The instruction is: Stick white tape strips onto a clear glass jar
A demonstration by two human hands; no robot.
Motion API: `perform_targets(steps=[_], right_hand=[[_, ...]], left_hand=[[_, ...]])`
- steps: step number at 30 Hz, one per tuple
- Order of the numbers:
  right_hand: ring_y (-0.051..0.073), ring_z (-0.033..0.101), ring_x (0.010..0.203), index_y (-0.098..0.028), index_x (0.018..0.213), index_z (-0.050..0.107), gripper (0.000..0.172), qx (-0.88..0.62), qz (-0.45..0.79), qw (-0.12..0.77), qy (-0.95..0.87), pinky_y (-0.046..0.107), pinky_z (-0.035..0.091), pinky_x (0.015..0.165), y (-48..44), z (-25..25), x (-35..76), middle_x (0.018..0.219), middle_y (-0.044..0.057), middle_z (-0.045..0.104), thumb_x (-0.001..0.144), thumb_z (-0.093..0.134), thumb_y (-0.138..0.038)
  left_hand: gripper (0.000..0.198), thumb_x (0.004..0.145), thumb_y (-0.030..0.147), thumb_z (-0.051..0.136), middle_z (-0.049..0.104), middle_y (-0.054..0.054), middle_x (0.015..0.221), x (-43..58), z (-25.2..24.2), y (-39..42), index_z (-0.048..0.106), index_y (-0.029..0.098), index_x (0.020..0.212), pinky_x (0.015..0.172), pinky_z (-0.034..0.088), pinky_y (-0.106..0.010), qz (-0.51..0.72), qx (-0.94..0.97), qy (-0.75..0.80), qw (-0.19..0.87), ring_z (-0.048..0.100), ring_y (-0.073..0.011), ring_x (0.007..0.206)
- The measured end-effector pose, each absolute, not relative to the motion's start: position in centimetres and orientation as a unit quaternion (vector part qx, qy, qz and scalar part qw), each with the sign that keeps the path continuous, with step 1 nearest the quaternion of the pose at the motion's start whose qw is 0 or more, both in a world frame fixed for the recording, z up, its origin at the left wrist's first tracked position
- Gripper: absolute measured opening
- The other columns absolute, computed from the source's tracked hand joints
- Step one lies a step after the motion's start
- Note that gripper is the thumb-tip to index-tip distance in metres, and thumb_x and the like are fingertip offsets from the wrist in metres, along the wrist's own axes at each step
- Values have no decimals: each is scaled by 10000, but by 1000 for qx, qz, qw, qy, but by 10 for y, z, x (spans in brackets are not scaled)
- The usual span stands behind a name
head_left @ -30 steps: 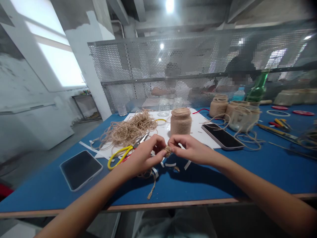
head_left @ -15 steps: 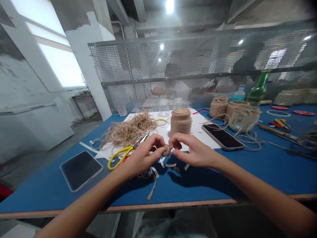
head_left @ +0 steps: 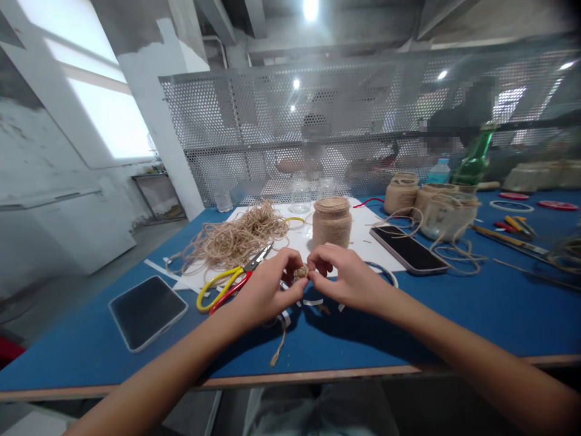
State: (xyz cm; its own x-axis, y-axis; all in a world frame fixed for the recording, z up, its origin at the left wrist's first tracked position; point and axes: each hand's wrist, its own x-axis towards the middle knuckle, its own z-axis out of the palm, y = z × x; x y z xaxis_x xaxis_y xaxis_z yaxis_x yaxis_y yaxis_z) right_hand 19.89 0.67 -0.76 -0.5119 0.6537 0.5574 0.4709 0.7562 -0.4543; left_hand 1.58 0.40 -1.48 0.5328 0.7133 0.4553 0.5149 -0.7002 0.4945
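Note:
My left hand [head_left: 267,289] and my right hand [head_left: 345,277] pinch a small ball of jute twine [head_left: 301,272] between their fingertips above the blue worktable [head_left: 408,327]. The fingers hide much of the ball. A loose twine end [head_left: 278,349] hangs over the table below my left wrist. Just left of my left hand lie scissors [head_left: 227,287] with yellow and red handles. Beyond my hands stands a twine-wrapped jar [head_left: 331,223] on white paper [head_left: 367,242].
A tangled heap of jute twine [head_left: 236,242] lies at left, with a tablet [head_left: 147,313] nearer the edge. A phone [head_left: 408,250], more wrapped jars [head_left: 402,195], a green bottle [head_left: 474,159] and small tools [head_left: 511,239] occupy the right. People sit behind a perforated metal screen [head_left: 272,103].
My hands have come closer together and closed around the twine ball, covering more of it. The ball has shifted slightly up and left, and my head has turned slightly.

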Motion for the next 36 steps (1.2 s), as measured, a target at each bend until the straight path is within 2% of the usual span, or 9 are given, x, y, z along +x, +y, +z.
perform_targets(steps=[8,13,23,26,29,33,36], right_hand=[[76,363,545,-170,654,457,65,-382,264,391,-795,216,278,505,9,-16,190,583,-48,404,709,454,-136],[78,330,554,-169,683,455,63,-361,336,390,-777,220,267,504,9,-16,191,598,-44,373,744,444,-165],[99,424,651,-168,744,474,129,-308,428,410,-744,230,341,598,15,-19,193,677,-24,444,807,482,-280],[102,439,674,-171,775,473,97,-304,398,429,-752,228,351,609,13,-14,195,706,-20,461,818,480,-258],[109,448,689,-175,810,491,55,-299,296,437,-795,238,361,628,12,-7,201,733,-8,485,834,459,-213],[131,456,749,-182,880,533,75,-262,138,407,-864,272,362,701,13,0,207,788,18,527,837,473,-190],[146,443,777,-191,895,552,107,-237,65,370,-896,288,350,723,15,2,208,790,28,520,850,455,-183]], left_hand=[[88,789,197,442,503,-20,766,23,-19,1,453,173,873,651,402,-275,323,867,380,-2,491,-150,711],[91,814,215,431,523,-19,809,20,-18,-1,464,184,892,657,408,-270,324,860,390,57,496,-139,709],[119,846,220,402,522,-20,849,17,-19,1,431,192,958,701,443,-278,361,838,382,149,517,-131,741],[121,852,223,400,518,-26,869,17,-18,0,432,191,964,708,451,-278,376,831,372,169,517,-130,757],[132,854,227,399,518,-33,885,17,-16,-2,437,189,975,710,453,-278,380,829,365,187,511,-134,773],[137,856,238,400,506,-33,905,15,-14,-3,422,195,985,709,442,-273,374,829,359,209,502,-135,789],[110,859,245,400,475,-18,875,15,-15,-3,392,199,959,672,427,-256,372,826,353,235,488,-120,747]])
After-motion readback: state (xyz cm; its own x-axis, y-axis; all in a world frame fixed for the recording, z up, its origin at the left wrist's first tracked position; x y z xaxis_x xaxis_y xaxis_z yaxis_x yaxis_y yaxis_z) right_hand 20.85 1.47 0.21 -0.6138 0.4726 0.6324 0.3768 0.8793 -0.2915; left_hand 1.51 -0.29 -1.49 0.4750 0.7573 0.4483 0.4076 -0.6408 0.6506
